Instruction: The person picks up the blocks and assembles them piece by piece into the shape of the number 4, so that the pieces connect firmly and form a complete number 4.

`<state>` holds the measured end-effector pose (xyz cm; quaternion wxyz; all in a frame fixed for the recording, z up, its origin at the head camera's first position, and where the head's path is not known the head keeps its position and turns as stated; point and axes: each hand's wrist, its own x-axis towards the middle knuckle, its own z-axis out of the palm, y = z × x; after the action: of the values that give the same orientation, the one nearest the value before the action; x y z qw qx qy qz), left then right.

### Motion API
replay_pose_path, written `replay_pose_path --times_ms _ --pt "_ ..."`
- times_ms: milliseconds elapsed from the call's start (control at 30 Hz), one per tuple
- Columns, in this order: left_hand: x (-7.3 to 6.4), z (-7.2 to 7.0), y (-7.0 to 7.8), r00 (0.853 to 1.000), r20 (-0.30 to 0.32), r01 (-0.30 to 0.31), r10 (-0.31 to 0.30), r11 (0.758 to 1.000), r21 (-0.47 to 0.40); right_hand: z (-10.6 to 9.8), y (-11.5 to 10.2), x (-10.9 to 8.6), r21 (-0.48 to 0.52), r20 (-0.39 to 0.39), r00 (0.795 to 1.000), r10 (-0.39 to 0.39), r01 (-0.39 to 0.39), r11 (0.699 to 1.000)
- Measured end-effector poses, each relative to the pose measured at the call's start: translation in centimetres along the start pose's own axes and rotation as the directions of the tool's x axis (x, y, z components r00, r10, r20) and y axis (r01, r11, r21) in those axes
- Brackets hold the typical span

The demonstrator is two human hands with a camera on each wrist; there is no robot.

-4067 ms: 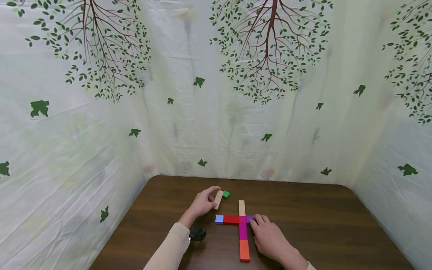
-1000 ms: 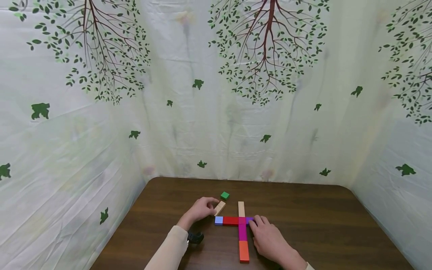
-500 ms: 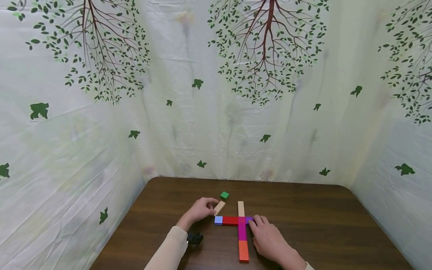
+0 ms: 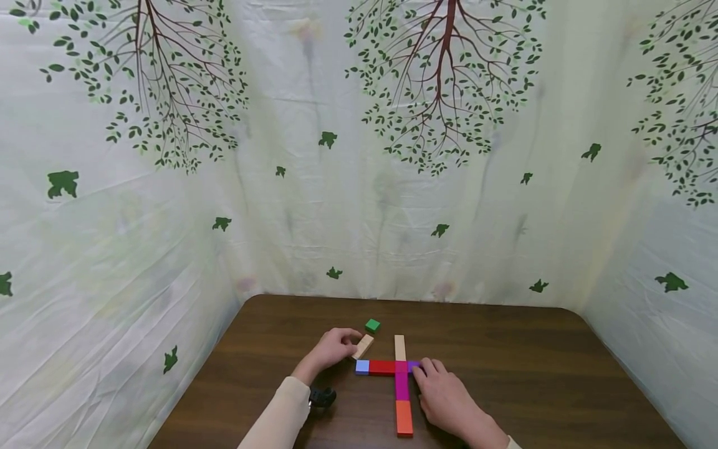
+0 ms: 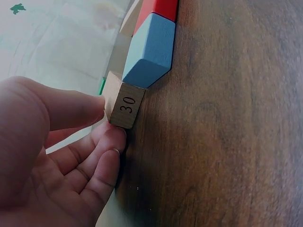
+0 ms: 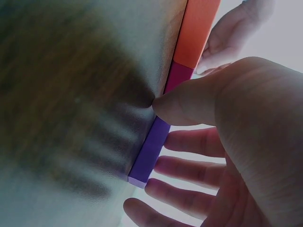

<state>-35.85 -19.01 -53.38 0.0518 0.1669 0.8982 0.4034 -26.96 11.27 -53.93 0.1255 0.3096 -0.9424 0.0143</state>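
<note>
My left hand (image 4: 332,348) pinches a plain wooden block (image 4: 364,345) between thumb and fingers. In the left wrist view its end shows the number 30, and one corner meets or nearly meets the light blue block (image 5: 156,49). Blocks form a cross on the table: red (image 4: 382,368) beside the light blue one, magenta (image 4: 401,381) at the crossing, orange (image 4: 404,418) nearest, another plain block (image 4: 399,347) farthest. At the cross's right end, my right hand (image 4: 450,396) holds the purple block (image 6: 150,151), thumb on one side and fingers on the other.
A green block (image 4: 373,325) lies by itself beyond the held wooden block. All stand on a dark brown wooden table (image 4: 533,368). Behind it hangs a pale curtain (image 4: 392,249) printed with trees and leaves.
Over about four seconds, my left hand has brought the wooden block nearer and turned it, away from the green block to the light blue block's corner. The right hand stays put.
</note>
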Motion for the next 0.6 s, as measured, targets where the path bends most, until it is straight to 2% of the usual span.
replay_pose_path --times_ms 300,600 --pt "0.6 -0.1 0.3 0.999 -0.038 0.031 -0.032 0.999 -0.004 0.1 0.0 -0.1 0.010 -0.028 1.000 -0.005 0.005 1.000" --pt "1.8 -0.2 0.6 0.996 -0.077 0.048 -0.047 0.999 0.010 0.0 0.0 0.0 0.024 0.019 1.000 0.012 -0.013 1.000"
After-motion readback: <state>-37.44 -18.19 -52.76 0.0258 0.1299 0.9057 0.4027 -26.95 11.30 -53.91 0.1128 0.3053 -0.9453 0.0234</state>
